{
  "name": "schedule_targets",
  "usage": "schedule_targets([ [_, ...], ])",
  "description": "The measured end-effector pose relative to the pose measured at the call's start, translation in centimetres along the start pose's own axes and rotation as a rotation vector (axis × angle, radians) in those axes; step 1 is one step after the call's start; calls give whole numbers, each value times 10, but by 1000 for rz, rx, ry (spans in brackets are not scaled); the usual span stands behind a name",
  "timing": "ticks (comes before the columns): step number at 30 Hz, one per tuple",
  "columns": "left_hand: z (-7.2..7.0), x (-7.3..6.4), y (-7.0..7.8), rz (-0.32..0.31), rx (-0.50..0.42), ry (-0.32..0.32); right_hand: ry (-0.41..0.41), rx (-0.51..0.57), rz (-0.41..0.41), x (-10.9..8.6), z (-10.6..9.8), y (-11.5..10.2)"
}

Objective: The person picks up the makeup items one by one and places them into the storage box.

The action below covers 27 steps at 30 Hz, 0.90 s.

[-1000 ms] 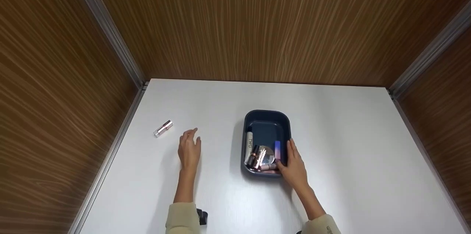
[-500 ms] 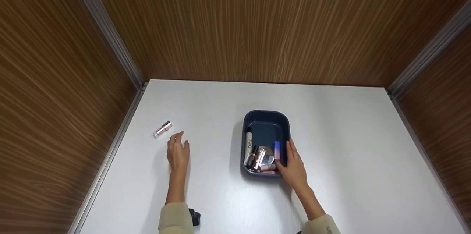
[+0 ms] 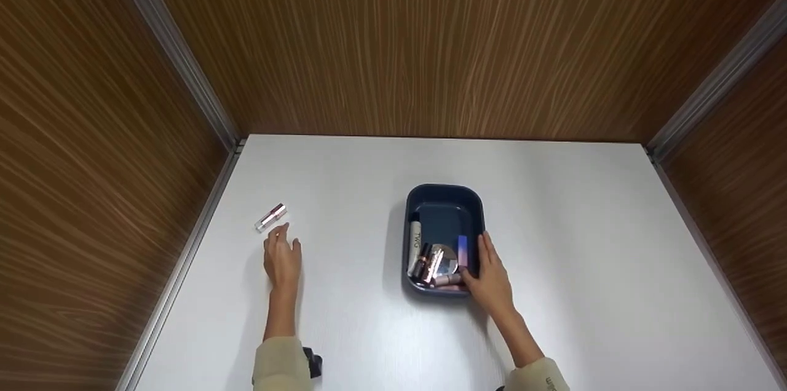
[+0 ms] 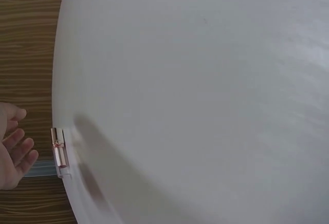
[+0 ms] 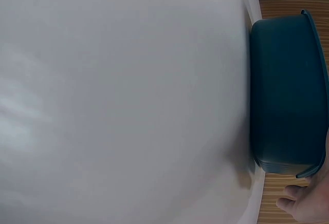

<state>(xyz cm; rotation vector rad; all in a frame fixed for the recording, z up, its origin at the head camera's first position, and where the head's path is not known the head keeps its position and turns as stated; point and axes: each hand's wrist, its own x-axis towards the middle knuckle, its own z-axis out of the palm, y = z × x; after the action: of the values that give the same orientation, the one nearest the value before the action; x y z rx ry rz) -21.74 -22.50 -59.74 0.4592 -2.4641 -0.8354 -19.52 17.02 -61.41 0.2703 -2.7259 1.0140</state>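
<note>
A lipstick (image 3: 271, 217) with a shiny pink body and a clear end lies at the table's left. Just short of it hovers my left hand (image 3: 282, 257), fingers relaxed and holding nothing; the left wrist view shows these fingers (image 4: 23, 147) spread beside the lipstick. My right hand (image 3: 490, 277) holds the right wall of a dark blue bin (image 3: 444, 219), thumb over the rim, fingers along the outside. Inside the bin are a white tube (image 3: 415, 243), a dark bottle (image 3: 422, 263), a shiny pink tube (image 3: 433, 265), a round mirrored compact (image 3: 449, 252) and a blue-to-pink stick (image 3: 462, 251).
The white table (image 3: 356, 194) is enclosed by a wood-grain back panel (image 3: 393, 47) and side panels, with metal rails (image 3: 184, 59) at the corners. A small pale tube (image 3: 446, 280) lies at the bin's near end.
My left hand has moved left across the table, up to the near side of the lipstick. The right hand and the bin have stayed in place.
</note>
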Motion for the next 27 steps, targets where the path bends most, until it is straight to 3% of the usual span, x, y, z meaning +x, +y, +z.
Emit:
schedule_targets([
  [16,-8,23,-20,18,101,-7,-9,9,21,-1,2,-3],
  [27,-7,36,-33,19,154,-78,-8,10,26,0,1,-3],
])
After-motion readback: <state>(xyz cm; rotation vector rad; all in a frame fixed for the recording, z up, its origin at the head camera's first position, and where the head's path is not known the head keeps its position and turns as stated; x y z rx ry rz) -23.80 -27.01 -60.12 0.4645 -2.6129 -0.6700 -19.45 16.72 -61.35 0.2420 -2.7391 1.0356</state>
